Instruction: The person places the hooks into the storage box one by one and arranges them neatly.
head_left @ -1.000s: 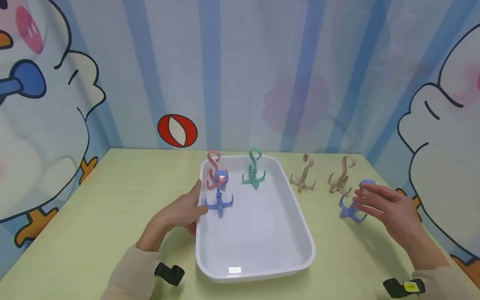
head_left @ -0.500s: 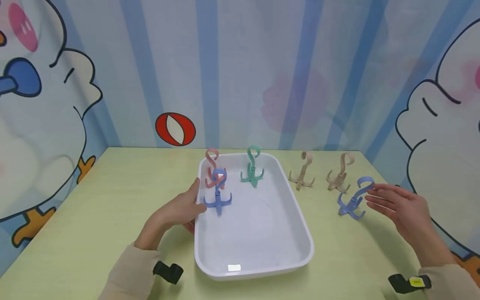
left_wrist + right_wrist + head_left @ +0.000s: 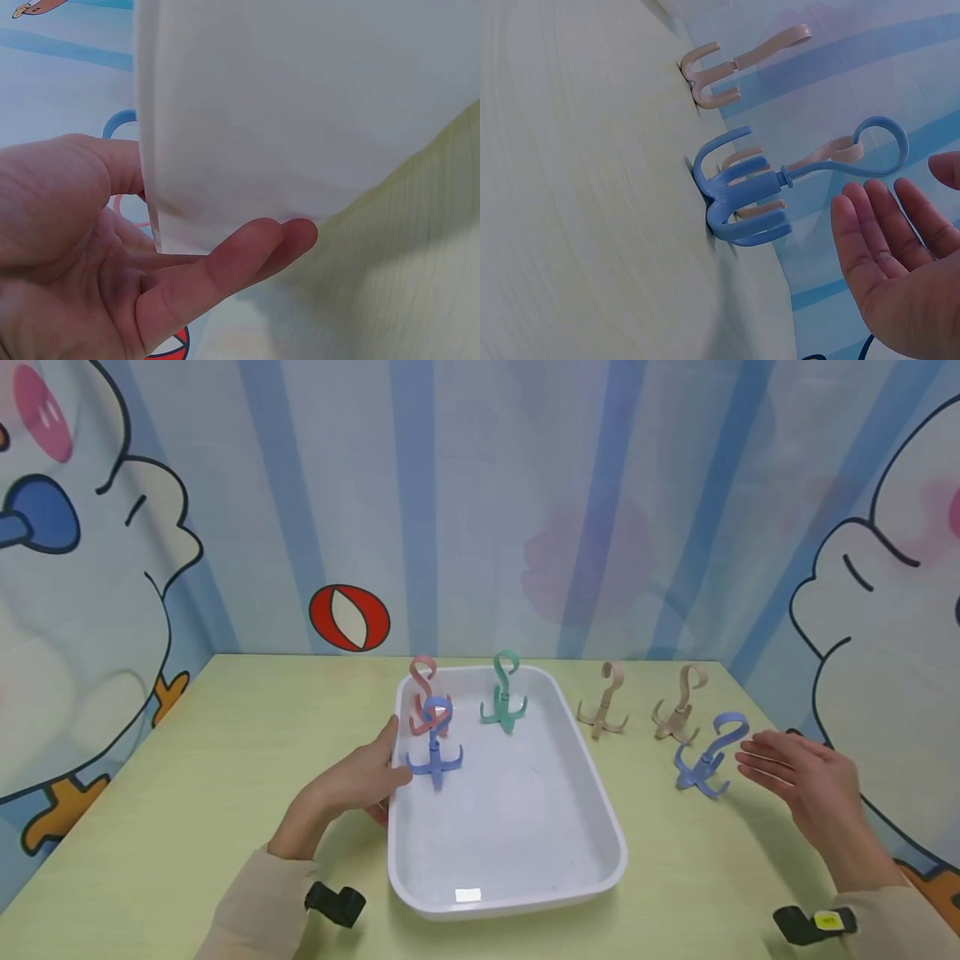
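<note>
My left hand (image 3: 365,779) grips the left wall of a white plastic tray (image 3: 517,906), thumb over the rim and fingers along the outside; the left wrist view shows the hand (image 3: 142,262) around the tray's edge (image 3: 150,135). Inside the tray stand a pink hook (image 3: 423,681), a green hook (image 3: 505,697) and a blue hook (image 3: 435,764), each with several prongs at its base. On the table right of the tray, another blue hook (image 3: 703,771) rests on its prongs. My right hand (image 3: 813,781) hovers just right of its curved top, fingers extended, holding nothing.
Two beige hooks (image 3: 603,714) (image 3: 681,714) stand on the pale yellow table (image 3: 225,760), between the tray and the right-hand blue hook. A striped blue backdrop (image 3: 480,510) with cartoon figures rises behind the table and at both sides.
My right hand has drawn back to the right from the blue hook's curved top, which it covered earlier. That hook stays on the table, and my left hand keeps its grip on the tray.
</note>
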Tool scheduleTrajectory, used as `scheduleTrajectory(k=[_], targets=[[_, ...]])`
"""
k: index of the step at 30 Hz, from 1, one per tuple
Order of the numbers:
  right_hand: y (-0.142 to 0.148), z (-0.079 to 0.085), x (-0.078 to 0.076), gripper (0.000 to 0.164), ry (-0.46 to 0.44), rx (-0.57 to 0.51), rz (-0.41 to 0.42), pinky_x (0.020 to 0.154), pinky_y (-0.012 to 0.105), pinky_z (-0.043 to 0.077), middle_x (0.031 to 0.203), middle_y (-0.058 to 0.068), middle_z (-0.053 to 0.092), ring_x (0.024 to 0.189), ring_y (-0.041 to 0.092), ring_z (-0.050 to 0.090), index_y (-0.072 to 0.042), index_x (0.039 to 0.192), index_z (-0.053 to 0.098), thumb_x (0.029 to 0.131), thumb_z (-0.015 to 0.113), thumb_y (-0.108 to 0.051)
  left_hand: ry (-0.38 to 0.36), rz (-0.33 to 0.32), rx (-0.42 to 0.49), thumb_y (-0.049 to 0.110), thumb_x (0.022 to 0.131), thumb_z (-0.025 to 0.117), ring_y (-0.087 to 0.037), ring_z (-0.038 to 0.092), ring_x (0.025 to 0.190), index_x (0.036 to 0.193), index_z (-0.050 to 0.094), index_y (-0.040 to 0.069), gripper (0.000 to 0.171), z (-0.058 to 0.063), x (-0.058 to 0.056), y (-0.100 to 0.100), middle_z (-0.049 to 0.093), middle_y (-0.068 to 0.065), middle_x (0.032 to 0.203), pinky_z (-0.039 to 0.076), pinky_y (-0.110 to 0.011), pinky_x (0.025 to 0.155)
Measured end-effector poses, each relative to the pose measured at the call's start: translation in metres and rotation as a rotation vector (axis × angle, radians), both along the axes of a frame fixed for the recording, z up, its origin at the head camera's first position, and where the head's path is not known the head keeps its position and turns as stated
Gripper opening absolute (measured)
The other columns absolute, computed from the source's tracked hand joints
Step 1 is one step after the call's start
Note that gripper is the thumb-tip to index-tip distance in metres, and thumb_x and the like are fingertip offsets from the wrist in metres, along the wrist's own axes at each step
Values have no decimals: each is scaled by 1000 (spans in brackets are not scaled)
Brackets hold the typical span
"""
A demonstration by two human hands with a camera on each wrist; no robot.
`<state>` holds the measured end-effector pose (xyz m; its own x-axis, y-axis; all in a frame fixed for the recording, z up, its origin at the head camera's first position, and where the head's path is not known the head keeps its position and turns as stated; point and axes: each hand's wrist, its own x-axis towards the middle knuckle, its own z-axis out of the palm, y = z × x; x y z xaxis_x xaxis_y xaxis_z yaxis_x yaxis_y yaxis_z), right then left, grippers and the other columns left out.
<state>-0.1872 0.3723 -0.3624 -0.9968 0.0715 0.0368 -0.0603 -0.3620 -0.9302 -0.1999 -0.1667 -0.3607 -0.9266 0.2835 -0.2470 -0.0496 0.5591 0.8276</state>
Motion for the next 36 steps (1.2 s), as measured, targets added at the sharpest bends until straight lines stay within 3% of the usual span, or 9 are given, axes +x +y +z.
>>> scheduleTrajectory(k=[10,15,19,25,29,36], targets=[[1,-7,-7,14,-28,-14,-43,77,34,67,99,3,82,91,18,81,-15,108,78,104,65,-10,-1,-1,-17,14,103,59,-24,77,83,170,-10,19,96,0,0,0,60,-22,137,66,-42,62],[2,-15,-16,22,45,7,36,81,31,67,107,1,82,97,16,80,-16,116,77,106,59,-7,-5,4,-20,15,103,59,-23,77,82,170,-11,19,97,0,0,0,60,-21,137,67,-42,62],[3,-22,-22,30,123,94,103,86,27,65,115,-3,80,105,12,78,-17,126,74,107,55,-3,-7,5,-20,14,103,59,-23,77,82,170,-11,19,97,1,0,0,60,-21,137,66,-42,62],[3,-27,-33,32,163,215,187,92,23,62,122,-7,77,114,6,73,-12,133,71,107,54,-1,-9,6,-20,14,103,58,-24,77,80,170,-10,16,95,2,0,0,60,-23,136,66,-41,62],[3,-27,-39,33,157,220,233,93,23,62,127,-8,76,116,5,73,-11,135,69,108,52,-2,-6,11,-14,13,103,59,-24,77,83,170,-10,19,97,2,1,0,59,-21,140,66,-41,62],[-2,-27,-45,31,115,203,205,89,23,63,123,-8,78,114,7,75,-18,130,72,107,56,-6,1,4,-3,12,102,58,-24,77,83,170,-10,18,97,0,-1,0,61,-22,138,66,-43,61]])
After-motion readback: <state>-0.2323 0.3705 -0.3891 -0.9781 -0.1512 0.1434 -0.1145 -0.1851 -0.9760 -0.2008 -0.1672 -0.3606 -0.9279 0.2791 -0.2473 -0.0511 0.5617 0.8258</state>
